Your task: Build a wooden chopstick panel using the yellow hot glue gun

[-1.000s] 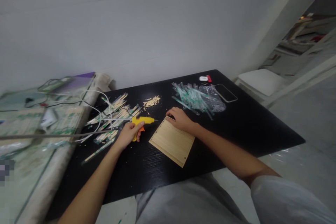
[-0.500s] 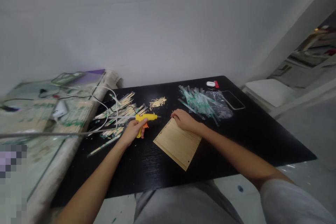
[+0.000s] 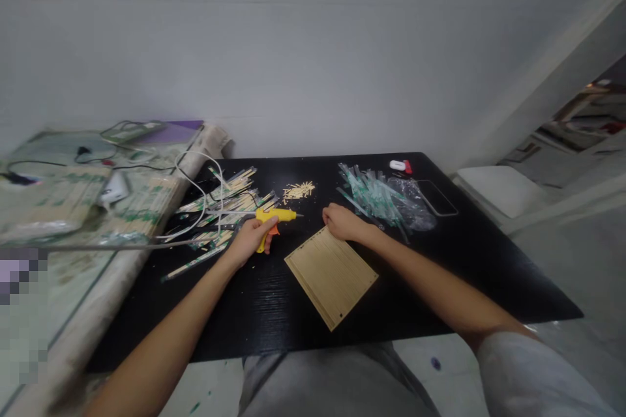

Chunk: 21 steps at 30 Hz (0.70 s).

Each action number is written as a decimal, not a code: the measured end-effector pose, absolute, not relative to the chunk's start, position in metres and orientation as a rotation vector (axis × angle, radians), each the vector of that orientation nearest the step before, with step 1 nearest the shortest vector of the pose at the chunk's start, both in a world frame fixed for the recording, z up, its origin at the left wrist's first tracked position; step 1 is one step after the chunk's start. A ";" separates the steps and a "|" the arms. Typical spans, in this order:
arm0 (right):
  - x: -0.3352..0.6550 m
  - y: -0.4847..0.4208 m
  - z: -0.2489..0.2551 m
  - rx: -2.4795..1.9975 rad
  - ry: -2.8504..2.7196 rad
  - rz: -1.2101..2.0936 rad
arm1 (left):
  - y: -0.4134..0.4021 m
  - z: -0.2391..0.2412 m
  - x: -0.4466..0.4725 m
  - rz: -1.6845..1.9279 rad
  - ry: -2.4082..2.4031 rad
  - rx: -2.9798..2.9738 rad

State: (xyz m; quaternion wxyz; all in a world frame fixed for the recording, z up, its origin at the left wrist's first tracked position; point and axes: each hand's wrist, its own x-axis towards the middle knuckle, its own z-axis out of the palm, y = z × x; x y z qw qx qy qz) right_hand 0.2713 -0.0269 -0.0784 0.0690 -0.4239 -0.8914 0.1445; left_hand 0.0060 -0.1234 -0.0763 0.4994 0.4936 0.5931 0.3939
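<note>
My left hand (image 3: pixel 250 238) is wrapped round a yellow glue gun (image 3: pixel 274 218) with an orange trigger, its nozzle pointing right just above the black table (image 3: pixel 440 273). A flat panel of joined light wooden sticks (image 3: pixel 331 275) lies in front of me. My right hand (image 3: pixel 341 222) rests with curled fingers on the panel's far corner, holding it down. A small heap of short stick offcuts (image 3: pixel 298 191) lies behind the gun's nozzle.
Wrapped wooden sticks (image 3: pixel 222 208) and a white cable (image 3: pixel 200 172) clutter the table's left. Empty green-printed wrappers (image 3: pixel 372 192), a phone (image 3: pixel 439 197) and a small white and red item (image 3: pixel 400 165) sit at the far right. A cluttered surface (image 3: pixel 63 208) adjoins on the left.
The view has shifted, so the table sits a little lower and straighter in frame. Both hands keep their grips; the panel has turned slightly under my right hand.
</note>
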 end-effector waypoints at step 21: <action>0.291 -0.045 -0.066 -1.296 -2.302 1.294 | -0.123 -0.076 0.007 0.980 1.424 1.137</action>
